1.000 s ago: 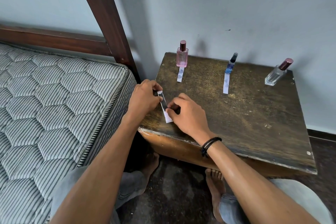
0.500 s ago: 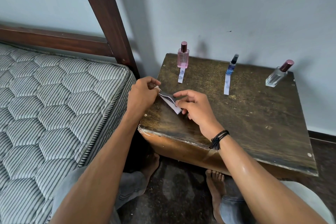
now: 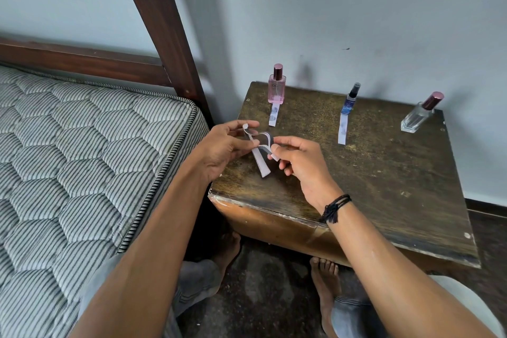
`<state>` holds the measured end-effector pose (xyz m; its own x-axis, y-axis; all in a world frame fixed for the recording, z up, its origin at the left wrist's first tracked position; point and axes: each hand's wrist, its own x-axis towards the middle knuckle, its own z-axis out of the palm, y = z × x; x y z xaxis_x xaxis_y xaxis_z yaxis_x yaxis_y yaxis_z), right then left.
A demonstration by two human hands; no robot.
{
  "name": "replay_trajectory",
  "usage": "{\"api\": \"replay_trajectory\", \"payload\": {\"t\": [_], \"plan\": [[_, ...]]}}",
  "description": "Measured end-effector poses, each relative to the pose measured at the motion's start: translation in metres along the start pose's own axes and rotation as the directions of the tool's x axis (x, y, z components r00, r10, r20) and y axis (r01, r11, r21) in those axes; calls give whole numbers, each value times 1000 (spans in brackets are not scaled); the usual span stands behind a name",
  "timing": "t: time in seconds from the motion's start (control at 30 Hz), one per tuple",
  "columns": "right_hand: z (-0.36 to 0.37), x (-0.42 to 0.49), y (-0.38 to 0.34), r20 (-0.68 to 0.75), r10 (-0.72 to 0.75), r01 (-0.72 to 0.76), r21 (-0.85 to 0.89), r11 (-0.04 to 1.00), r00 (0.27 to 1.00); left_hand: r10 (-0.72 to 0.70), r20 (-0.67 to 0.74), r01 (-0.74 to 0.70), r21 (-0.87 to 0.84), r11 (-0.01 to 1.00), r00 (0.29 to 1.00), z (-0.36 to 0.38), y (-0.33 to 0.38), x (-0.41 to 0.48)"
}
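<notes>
Over the left part of a worn wooden table (image 3: 384, 186), both hands hold white paper strips (image 3: 260, 162). My left hand (image 3: 222, 148) pinches the upper ends between thumb and fingers. My right hand (image 3: 299, 162) pinches one strip and bends it away in a loop, while another hangs straight down. At the back edge stand a pink perfume bottle (image 3: 276, 88), a slim blue spray bottle (image 3: 351, 99) and a clear bottle (image 3: 419, 115) with a dark red cap. A paper strip lies in front of the pink bottle (image 3: 273, 116) and another in front of the blue one (image 3: 342, 129).
A striped quilted mattress (image 3: 82, 159) lies at the left with a dark wooden bedpost (image 3: 162, 27) behind it. A pale wall (image 3: 356, 22) backs the table. My bare feet (image 3: 323, 280) rest on the dark floor under the table's front edge.
Both hands have lifted the strips off the tabletop. The right hand has pulled one strip away from the other, so that it loops between the hands.
</notes>
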<state>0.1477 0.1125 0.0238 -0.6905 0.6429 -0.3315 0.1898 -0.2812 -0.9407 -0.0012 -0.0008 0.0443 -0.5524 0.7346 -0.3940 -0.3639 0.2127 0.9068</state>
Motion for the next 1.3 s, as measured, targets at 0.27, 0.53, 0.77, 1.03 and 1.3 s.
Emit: {"api": "replay_trajectory", "payload": {"t": [0.27,0.53,0.77,1.03,1.3], "plan": [[0,0,-1,18,7,-7,-13,1000,1000,40,-73,-36,47,998,997,6,0,-1],[0,0,0,18,-5,6,-20,1000,1000,-9,56,7,39,999,998,5,2,-4],[3,0,2,17,-32,33,-70,997,999,4,16,-4,16,1000,1000,8,1,-3],[3,-2,0,20,-39,41,-69,997,999,-7,-16,7,-12,1000,1000,7,2,-3],[2,-5,-2,-13,-117,114,-111,987,993,-34,7,34,61,998,999,7,2,-3]]}}
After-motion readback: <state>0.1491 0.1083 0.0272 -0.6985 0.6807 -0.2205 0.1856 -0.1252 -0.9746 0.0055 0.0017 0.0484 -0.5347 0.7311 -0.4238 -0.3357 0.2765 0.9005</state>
